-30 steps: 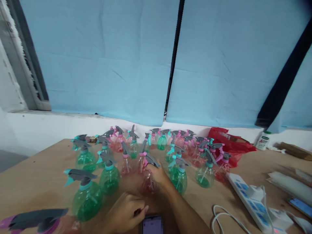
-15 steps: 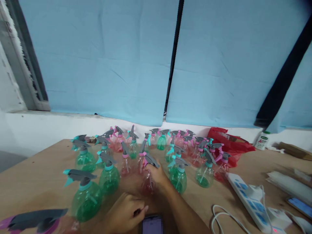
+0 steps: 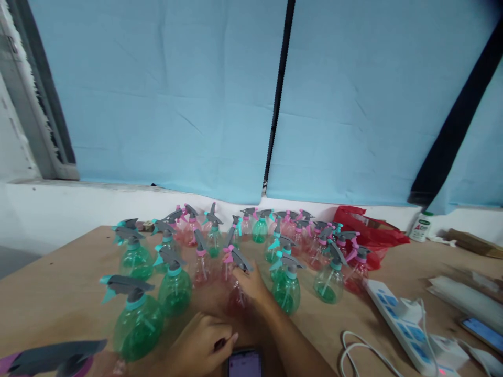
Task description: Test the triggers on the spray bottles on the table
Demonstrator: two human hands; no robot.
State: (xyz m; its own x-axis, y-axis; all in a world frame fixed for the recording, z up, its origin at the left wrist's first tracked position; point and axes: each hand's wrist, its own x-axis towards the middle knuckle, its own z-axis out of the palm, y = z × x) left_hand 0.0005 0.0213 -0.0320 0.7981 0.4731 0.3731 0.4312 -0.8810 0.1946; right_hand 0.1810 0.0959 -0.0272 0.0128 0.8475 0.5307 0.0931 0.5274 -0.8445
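- The pink bottle (image 3: 238, 301) is in front of the other bottles, between two green bottles (image 3: 175, 293); whether its base touches the surface (image 3: 78, 277) is unclear.
- The right hand (image 3: 251, 280) has its fingers closed around the neck.
- The spray head (image 3: 239, 258) has just shifted slightly left, so the bottle seems to be still in handling.
- The left hand (image 3: 210, 335), loosely curled, stays beside the phone (image 3: 244, 364); I cannot tell if it holds anything.
- The green bottles have not moved.
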